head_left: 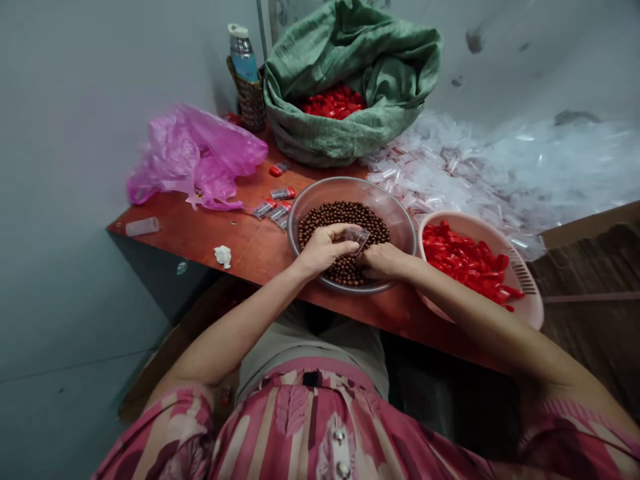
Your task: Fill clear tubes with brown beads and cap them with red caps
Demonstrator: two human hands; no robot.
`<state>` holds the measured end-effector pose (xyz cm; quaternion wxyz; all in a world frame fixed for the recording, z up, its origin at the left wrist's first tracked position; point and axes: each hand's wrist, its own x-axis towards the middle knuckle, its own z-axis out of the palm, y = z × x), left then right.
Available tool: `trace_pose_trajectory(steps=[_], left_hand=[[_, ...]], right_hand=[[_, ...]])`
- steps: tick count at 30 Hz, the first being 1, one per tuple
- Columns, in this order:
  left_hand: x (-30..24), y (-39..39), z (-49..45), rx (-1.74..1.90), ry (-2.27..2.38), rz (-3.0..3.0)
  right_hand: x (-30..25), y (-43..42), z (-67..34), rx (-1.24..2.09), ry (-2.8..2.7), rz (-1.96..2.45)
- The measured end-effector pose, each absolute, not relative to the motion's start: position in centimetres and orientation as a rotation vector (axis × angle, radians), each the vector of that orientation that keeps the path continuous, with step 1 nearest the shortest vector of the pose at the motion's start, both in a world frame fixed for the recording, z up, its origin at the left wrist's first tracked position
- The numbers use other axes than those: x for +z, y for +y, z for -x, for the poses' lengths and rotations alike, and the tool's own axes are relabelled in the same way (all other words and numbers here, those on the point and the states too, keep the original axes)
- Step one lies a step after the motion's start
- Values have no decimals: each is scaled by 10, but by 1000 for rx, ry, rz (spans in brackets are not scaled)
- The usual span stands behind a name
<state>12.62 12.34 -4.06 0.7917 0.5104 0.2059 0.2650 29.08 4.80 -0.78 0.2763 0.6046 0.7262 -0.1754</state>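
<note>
My left hand [325, 249] pinches a small clear plastic container [357, 238] between thumb and fingers, tilted over a metal bowl [350, 187]. Small round brown beads [345, 213] fill the bottom of this bowl. My right hand [383, 260] reaches into the bowl from the right, close beside the container. Its fingers curl down among the beads, and the fingertips are hidden, so what they hold does not show.
A pink basket [535, 313] of red caps [465, 263] stands right of the bowl. Behind are a green sack [330, 143] and a heap of clear containers [450, 160]. Filled red-capped containers [265, 208], a magenta bag [200, 153] and a thermos [243, 57] are left.
</note>
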Motion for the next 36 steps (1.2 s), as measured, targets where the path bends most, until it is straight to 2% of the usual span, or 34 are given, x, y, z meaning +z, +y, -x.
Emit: trace_pose_trajectory(steps=[7, 10, 13, 16, 19, 21, 24, 28, 36], left_hand=[[-42, 123, -127, 583, 410, -1221], [-37, 123, -127, 586, 394, -1252], [-33, 123, -124, 583, 434, -1293], [-30, 121, -121, 572, 485, -1265], [-29, 118, -120, 580, 492, -1196], [-28, 117, -119, 547, 491, -1261], [-27, 117, -119, 495, 500, -1388], [-29, 119, -120, 499, 533, -1404], [-26, 116, -120, 530, 598, -1319]], right_hand=[[13, 41, -312, -702, 2514, -2734], [17, 41, -298, -906, 2696, -2713], [22, 40, -292, -1021, 2651, -2796], [34, 28, -319, -905, 2451, -3133], [46, -3, -372, -482, 2123, -3361], [48, -27, -408, -228, 1866, -3279], [37, -54, -445, -54, 1533, -2904], [11, -59, -461, 20, 1295, -2532], [-17, -55, -483, 24, 1310, -2414]])
